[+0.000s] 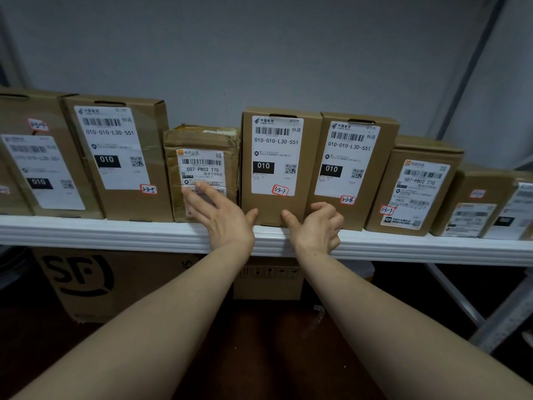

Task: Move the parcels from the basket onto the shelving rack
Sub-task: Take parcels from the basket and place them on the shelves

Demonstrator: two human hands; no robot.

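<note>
From the head camera you face a white shelf [115,232] with a row of brown parcels standing on it, labels toward you, against a grey wall [259,53]. The tall box [274,209] marked 3-3-7 stands upright in the middle of the row, at the front edge of the shelf, and both your hands are on it. Your left hand [222,217] is flat and spread: its straight fingers [199,197] lie on the label of the small taped parcel [202,140] just left of the tall box, while its thumb touches the tall box's lower left front. Your right hand [317,226] grips nothing; its thumb presses the lower right front of the tall box and its fingers are loosely curled in front of the neighbouring box [354,212] marked 3-3-8, which touches the tall box's right side. Left of the small parcel stands a larger box [115,203] marked 3-3-5, and right of the 3-3-8 box a shorter box [415,157] and more small ones. Under the shelf a big carton [86,278] with a black logo sits beside a smaller carton [268,278].
</note>
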